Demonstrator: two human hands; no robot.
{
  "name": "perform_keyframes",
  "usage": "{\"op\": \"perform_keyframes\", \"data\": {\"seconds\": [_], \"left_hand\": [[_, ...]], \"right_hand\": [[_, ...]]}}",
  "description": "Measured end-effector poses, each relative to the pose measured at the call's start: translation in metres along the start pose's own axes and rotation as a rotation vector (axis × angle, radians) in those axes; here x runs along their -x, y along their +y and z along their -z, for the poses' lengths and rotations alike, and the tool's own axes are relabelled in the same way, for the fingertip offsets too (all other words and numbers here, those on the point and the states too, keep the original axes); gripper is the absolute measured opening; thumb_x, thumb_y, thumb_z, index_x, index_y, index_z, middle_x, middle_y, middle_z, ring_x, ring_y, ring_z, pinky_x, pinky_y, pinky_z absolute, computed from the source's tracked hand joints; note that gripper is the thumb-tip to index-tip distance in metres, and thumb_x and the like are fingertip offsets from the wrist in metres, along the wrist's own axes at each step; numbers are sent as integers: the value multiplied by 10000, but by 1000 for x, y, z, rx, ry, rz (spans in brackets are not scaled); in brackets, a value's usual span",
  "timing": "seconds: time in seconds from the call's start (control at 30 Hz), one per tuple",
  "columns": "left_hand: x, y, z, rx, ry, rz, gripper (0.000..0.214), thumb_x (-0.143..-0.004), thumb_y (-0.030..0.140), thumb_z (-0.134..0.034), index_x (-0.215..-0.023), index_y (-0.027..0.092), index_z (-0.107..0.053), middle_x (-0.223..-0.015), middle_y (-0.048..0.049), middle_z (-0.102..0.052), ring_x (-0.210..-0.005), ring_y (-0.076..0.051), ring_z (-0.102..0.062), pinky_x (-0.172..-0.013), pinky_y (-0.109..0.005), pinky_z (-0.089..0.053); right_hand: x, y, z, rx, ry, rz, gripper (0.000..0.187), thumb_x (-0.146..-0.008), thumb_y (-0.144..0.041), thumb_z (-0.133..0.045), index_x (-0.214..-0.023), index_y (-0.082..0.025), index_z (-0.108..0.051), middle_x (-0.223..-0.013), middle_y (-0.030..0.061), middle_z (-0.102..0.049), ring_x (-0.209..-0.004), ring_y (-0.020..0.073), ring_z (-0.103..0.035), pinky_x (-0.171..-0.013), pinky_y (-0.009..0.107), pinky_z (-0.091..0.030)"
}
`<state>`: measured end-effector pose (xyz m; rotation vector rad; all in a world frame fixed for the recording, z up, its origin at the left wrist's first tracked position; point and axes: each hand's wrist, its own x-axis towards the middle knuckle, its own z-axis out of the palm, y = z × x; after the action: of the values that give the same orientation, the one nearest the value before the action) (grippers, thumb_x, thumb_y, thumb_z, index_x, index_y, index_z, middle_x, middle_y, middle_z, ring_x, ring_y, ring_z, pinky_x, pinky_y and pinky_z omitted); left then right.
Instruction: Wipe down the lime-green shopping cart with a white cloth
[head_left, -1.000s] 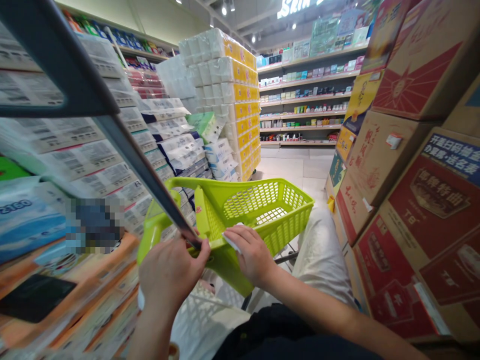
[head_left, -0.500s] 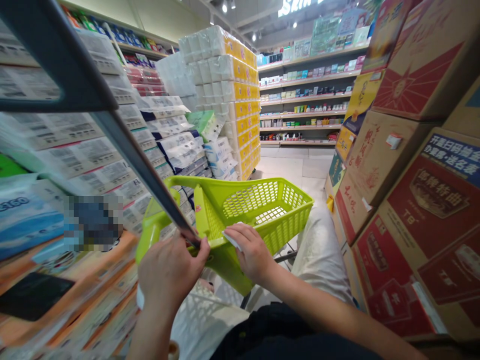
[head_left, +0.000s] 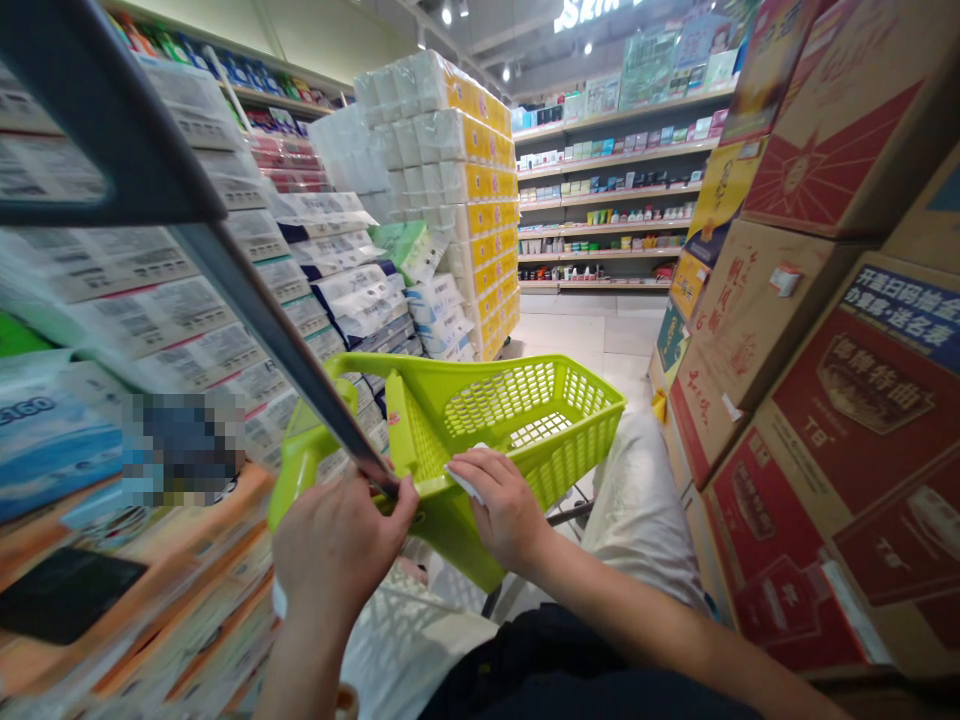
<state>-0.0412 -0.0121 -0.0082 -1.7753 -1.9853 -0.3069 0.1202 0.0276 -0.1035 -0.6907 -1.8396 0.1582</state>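
Note:
A bright green shopping cart basket (head_left: 570, 440) with perforated walls stands in front of me, lying across my legs' view. My left hand (head_left: 345, 535) is wrapped round the lower part of a metal pole (head_left: 277, 330), close to the basket's near rim. At the pole's upper end, top left, is a dark grey loop handle (head_left: 161, 130). My right hand (head_left: 506, 505) is closed over a white wipe (head_left: 466, 481), pressing it on the basket's near rim. Part of the wipe is hidden under the fingers.
Stacked tissue packs (head_left: 480, 200) and other packages rise on the left. A dark phone-like slab (head_left: 67, 592) lies on orange packs at lower left. Cardboard cartons (head_left: 847, 420) are piled on the right. Stocked shelves (head_left: 600, 200) stand at the back, beyond a tiled floor (head_left: 577, 335).
The pole and its handle have shifted very slightly left, along with my left hand. My right hand stays at almost the same spot on the rim.

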Motion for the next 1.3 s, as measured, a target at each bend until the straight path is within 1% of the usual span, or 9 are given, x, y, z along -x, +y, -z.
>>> {"op": "perform_keyframes", "data": {"seconds": [0.2,0.33,0.43,0.6,0.83,0.93,1.07,1.17,1.3], "left_hand": [[1,-1,-2,4,19,-6,378,-855,522,-432,-795,226,-659,-720,-83,-719,-748,-314,-679,-644,-359,-429],[1,-2,-2,6,11,-16,380,-856,521,-428,-781,229,-659,-712,-81,-714,-754,-307,-678,-651,-354,-431],[1,-1,-2,4,4,-4,390,-855,526,-424,-777,230,-667,-711,-81,-714,-754,-303,-676,-654,-351,-431],[2,0,-2,6,13,-9,408,-859,513,-412,-801,218,-688,-716,-97,-715,-757,-309,-672,-654,-355,-434],[1,-1,-2,17,0,-1,406,-857,519,-413,-800,227,-689,-711,-97,-714,-757,-315,-667,-652,-360,-433],[0,-1,-2,12,-11,-4,407,-861,522,-410,-792,224,-679,-715,-98,-716,-757,-319,-669,-644,-362,-429],[1,-1,-2,-6,7,-11,396,-867,514,-404,-801,223,-664,-738,-93,-722,-756,-310,-674,-651,-360,-429],[2,-2,-1,-10,7,-22,391,-868,525,-407,-796,231,-654,-728,-83,-717,-755,-301,-675,-645,-351,-425],[1,-3,0,-3,-11,-9,396,-860,531,-408,-807,227,-657,-721,-84,-715,-744,-301,-673,-639,-350,-423]], "right_hand": [[-4,-11,-4,-61,-12,96,453,-861,-56,-449,-1278,-161,-590,-1181,111,-660,-1146,214,-558,-1055,380,-476],[2,2,1,-28,1,31,473,-858,-34,-421,-1279,-167,-591,-1179,116,-655,-1161,217,-554,-1074,415,-460],[3,3,1,-17,5,-19,473,-859,-32,-422,-1274,-177,-598,-1174,118,-655,-1160,222,-557,-1061,428,-471],[-2,-10,-2,-56,-25,55,466,-868,-51,-441,-1291,-180,-587,-1175,111,-662,-1165,218,-561,-1056,399,-481],[7,17,4,1,26,-10,462,-860,-34,-421,-1260,-170,-607,-1165,121,-661,-1149,227,-567,-1052,434,-476],[5,12,0,-12,48,-36,447,-856,-33,-427,-1234,-168,-624,-1142,120,-667,-1129,227,-570,-1031,424,-491],[0,-2,-4,-67,1,22,452,-864,-57,-440,-1267,-176,-606,-1171,113,-660,-1145,220,-565,-1054,415,-479],[2,4,0,-55,-17,33,488,-859,-47,-428,-1297,-194,-586,-1186,100,-657,-1160,216,-563,-1076,426,-461],[8,18,7,-12,-4,-21,488,-855,-45,-426,-1292,-186,-591,-1177,115,-655,-1161,232,-558,-1052,452,-479]]}}
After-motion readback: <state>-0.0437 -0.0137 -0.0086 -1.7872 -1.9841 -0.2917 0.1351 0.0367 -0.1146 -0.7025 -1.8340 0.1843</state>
